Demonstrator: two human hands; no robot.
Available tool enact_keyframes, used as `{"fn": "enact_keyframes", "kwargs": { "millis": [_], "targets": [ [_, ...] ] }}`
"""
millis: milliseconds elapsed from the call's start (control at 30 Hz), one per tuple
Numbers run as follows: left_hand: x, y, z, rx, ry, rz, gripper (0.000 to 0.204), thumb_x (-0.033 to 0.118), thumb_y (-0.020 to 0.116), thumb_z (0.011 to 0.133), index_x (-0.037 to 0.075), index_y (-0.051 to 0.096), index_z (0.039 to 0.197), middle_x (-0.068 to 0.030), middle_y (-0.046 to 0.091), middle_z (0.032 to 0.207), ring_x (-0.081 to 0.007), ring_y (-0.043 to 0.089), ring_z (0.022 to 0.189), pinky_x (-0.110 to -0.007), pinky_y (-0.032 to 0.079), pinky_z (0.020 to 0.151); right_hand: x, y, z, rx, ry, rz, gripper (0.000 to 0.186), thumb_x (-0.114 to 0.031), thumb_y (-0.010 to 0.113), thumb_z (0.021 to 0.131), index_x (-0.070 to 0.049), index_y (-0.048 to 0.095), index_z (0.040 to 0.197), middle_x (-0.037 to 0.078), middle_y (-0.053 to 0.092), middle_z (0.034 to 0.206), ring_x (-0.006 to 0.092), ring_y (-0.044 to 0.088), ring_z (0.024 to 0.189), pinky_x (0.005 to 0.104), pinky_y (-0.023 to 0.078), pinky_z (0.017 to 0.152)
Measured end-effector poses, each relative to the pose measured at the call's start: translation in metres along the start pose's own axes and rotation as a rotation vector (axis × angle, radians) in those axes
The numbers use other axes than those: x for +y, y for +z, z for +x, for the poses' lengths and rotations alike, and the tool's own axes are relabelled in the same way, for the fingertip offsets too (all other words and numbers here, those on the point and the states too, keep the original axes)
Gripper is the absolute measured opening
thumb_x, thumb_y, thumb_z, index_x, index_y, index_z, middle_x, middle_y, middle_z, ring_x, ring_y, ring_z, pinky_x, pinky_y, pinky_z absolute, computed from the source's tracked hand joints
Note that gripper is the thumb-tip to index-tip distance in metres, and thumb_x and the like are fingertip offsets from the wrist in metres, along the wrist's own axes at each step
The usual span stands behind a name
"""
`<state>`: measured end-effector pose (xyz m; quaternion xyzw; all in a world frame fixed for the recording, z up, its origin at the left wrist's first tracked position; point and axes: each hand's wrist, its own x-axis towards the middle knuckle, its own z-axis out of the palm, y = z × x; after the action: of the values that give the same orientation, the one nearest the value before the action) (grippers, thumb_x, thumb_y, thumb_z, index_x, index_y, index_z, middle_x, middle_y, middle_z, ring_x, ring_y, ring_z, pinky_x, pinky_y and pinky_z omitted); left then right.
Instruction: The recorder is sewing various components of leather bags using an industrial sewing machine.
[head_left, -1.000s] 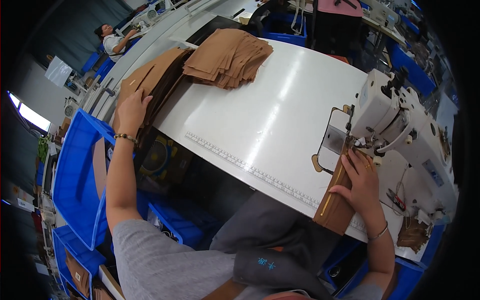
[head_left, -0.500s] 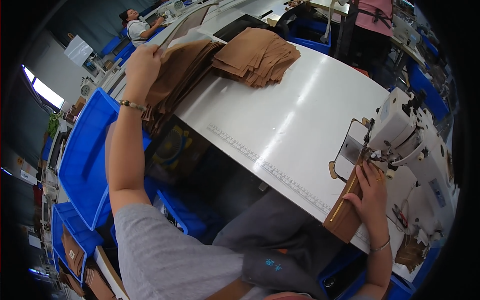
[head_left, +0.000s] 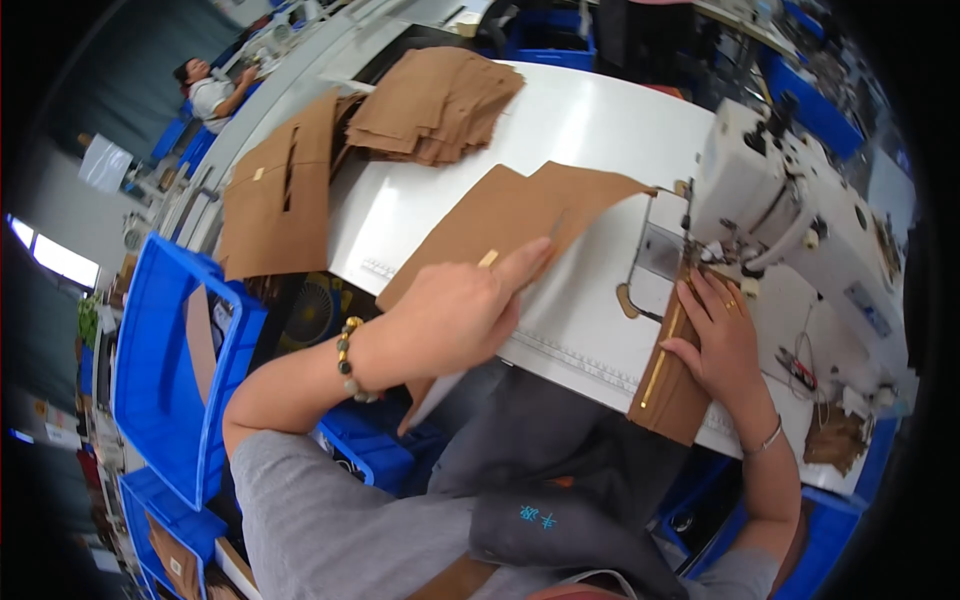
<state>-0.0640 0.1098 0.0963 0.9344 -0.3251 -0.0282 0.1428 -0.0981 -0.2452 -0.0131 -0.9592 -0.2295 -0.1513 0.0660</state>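
Observation:
My left hand (head_left: 460, 310) is closed on a brown fabric panel (head_left: 490, 215) and carries it over the white worktable. The panel's far part bends up toward the machine, and the hand hides some of it. My right hand (head_left: 722, 335) lies with fingers outstretched on a folded brown fabric piece (head_left: 672, 408). Along that piece runs a gold-coloured zipper (head_left: 655, 375). The piece's far end is at the needle area of a white sewing machine (head_left: 745, 165). At the table's left end another brown panel with a dark slit (head_left: 280, 205) tops a stack.
A pile of brown fabric pieces (head_left: 435, 105) sits on the worktable (head_left: 600, 110). Blue bins (head_left: 165, 390) stand at the left. Red-handled snips (head_left: 797, 368) and fabric scraps (head_left: 835, 440) lie right of the machine. A person (head_left: 210, 95) sits in the background.
My left hand has come from the stack at the far left toward the table's middle, bringing a brown panel with it. My right hand stays on the zippered piece. The view has shifted slightly.

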Motion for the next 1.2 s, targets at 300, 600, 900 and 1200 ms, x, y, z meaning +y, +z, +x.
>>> {"fn": "enact_keyframes", "kwargs": {
  "millis": [300, 600, 900, 1200],
  "targets": [
    [0.076, 0.045, 0.018, -0.493, 0.271, -0.711, 0.073, 0.006, 0.058, 0.099, -0.001, 0.023, 0.163, -0.0082, 0.051, 0.065, -0.0218, 0.054, 0.058, -0.035, 0.044, 0.061, 0.009, 0.011, -0.01, -0.014, 0.034, 0.015, 0.063, -0.043, 0.071, 0.09, -0.003, 0.062, 0.138, 0.017, 0.058, 0.147, 0.0311, 0.054, 0.136, 0.0465, 0.041, 0.114],
    [0.061, 0.11, 0.087, 0.058, 0.572, -0.144, 0.064, 0.03, 0.063, 0.101, 0.003, 0.044, 0.156, -0.0172, 0.054, 0.15, -0.0372, 0.048, 0.141, -0.053, 0.034, 0.12, 0.026, 0.05, -0.019, -0.158, 0.153, 0.816, 0.055, -0.027, 0.044, 0.109, -0.008, 0.036, 0.16, 0.01, 0.041, 0.164, 0.0207, 0.041, 0.15, 0.0401, 0.034, 0.124],
    [0.06, 0.134, 0.093, 0.086, 0.328, -0.024, 0.059, 0.027, 0.056, 0.105, 0.004, 0.042, 0.158, -0.0167, 0.045, 0.161, -0.0364, 0.041, 0.15, -0.053, 0.033, 0.122, 0.015, 0.026, -0.023, 0.231, -0.028, 0.247, 0.048, -0.035, 0.071, 0.088, -0.009, 0.069, 0.127, 0.011, 0.067, 0.134, 0.0333, 0.06, 0.128, 0.0506, 0.043, 0.114],
    [0.05, 0.13, 0.117, 0.076, 0.396, -0.055, 0.049, 0.014, 0.063, 0.098, 0.003, 0.056, 0.145, -0.0143, 0.062, 0.141, -0.0343, 0.057, 0.13, -0.043, 0.047, 0.109, 0.013, 0.019, -0.018, 0.214, -0.024, 0.227, 0.051, -0.036, 0.076, 0.084, -0.004, 0.07, 0.123, 0.013, 0.071, 0.126, 0.0311, 0.065, 0.122, 0.0517, 0.043, 0.114]
  ]
}}
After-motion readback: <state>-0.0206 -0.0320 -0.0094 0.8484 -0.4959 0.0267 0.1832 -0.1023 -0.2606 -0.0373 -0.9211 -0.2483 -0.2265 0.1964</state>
